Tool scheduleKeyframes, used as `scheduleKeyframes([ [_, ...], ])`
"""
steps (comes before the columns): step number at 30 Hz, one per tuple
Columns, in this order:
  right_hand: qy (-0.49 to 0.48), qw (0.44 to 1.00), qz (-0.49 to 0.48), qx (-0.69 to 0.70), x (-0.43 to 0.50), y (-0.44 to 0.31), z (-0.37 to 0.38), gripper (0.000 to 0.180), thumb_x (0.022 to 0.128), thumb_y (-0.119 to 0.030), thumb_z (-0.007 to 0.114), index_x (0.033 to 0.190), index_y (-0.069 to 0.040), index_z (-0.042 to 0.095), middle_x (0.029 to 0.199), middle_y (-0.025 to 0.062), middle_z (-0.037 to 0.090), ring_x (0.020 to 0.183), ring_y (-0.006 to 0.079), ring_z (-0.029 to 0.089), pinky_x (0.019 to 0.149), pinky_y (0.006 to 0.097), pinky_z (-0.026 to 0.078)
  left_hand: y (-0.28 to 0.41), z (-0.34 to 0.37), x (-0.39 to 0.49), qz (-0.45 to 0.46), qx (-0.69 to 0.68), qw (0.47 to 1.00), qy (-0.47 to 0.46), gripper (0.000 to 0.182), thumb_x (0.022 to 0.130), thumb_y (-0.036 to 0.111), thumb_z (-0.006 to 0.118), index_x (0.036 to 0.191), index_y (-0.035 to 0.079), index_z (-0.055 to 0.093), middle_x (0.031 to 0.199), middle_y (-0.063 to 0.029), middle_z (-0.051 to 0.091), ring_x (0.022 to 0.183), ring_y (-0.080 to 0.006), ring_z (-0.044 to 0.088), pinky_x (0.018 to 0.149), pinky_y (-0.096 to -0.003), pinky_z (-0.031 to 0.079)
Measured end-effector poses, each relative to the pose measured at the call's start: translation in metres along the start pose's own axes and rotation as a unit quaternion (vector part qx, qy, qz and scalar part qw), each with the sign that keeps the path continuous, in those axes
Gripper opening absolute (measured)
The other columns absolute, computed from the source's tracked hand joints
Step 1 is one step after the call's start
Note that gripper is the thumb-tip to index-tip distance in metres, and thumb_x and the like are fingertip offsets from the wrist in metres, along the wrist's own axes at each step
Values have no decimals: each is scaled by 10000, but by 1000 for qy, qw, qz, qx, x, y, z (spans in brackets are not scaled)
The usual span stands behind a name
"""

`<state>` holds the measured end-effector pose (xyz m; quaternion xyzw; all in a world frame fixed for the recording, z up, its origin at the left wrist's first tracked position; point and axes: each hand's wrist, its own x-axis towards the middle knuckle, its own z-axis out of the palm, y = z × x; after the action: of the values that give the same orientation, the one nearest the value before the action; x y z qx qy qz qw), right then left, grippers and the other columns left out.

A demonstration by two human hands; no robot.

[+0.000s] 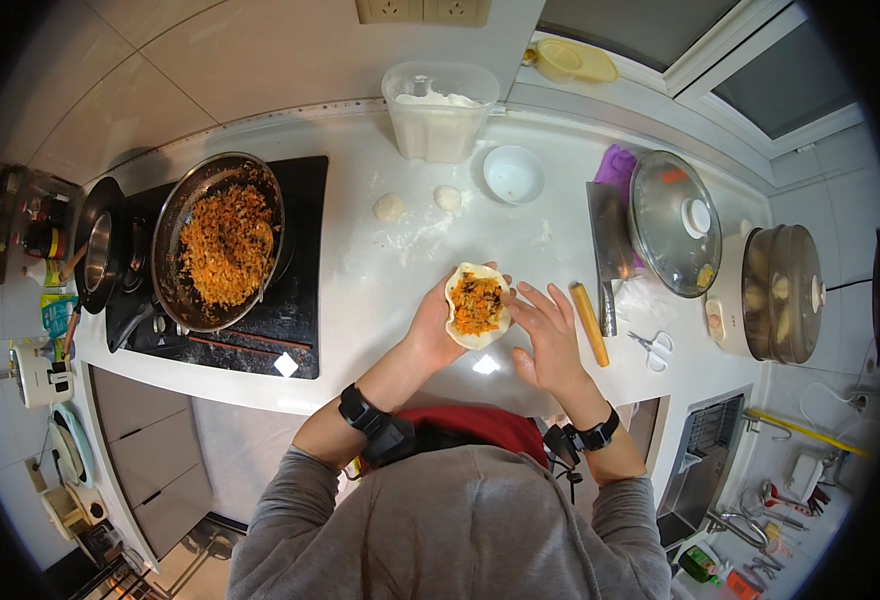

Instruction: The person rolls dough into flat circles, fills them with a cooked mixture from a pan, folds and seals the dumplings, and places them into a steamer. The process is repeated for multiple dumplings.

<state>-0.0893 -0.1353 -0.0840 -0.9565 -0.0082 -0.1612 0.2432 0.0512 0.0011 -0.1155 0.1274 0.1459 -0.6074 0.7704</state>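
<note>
A round dough wrapper rests in my left hand, its edge curling up a little around a mound of orange chopped filling. The fingers of my left hand are mostly hidden beneath the dough. My right hand is at the wrapper's right edge, fingers spread, the fingertips near or touching the rim; which of the two I cannot tell. Beyond my hands, two dough balls sit on the flour-dusted counter. A wooden rolling pin lies just right of my right hand.
A frying pan of filling stands on the black cooktop at left. Behind are a flour container and a white bowl. To the right lie a cleaver, scissors, a glass-lidded pan and a steamer.
</note>
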Motion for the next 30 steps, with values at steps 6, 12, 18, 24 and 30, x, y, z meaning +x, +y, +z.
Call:
scheduleKeyframes([
  [6,-4,999,-31,-9,-17,-2,-3,453,829,-311,526,1190,-37,535,1158,123,624,1274,291,455,1105,523,259,-5,-9,1,-15,-46,993,-103,393,1022,307,325,1231,48,535,1242,-149,562,1165,-306,541,990,-415,455],
  [12,41,998,14,35,-11,-13,-3,458,854,-325,492,1205,-32,524,1138,138,623,1256,317,467,1097,536,263,-10,-1,-7,-31,-52,994,-89,394,1021,309,326,1228,49,538,1225,-145,572,1149,-296,551,983,-418,459],
  [18,71,996,49,37,-15,-19,2,472,886,-365,481,1215,-29,518,1208,177,575,1253,348,462,1089,542,274,-14,-6,-5,-20,-39,994,-101,395,1023,310,325,1228,50,540,1216,-136,581,1146,-282,556,980,-421,464],
  [24,65,995,57,40,-20,-24,2,510,889,-398,481,1224,-15,519,1217,193,567,1245,365,465,1085,541,277,-13,1,-8,-8,-36,997,-67,385,1022,304,329,1215,49,544,1205,-142,579,1146,-306,548,974,-428,470],
  [30,93,986,19,135,-28,-32,3,566,863,-397,504,1267,-2,487,1280,191,545,1280,393,423,1099,567,225,-15,-7,-5,-11,-47,994,-95,392,1022,302,329,1252,52,524,1265,-146,550,1178,-310,526,995,-437,455],
])
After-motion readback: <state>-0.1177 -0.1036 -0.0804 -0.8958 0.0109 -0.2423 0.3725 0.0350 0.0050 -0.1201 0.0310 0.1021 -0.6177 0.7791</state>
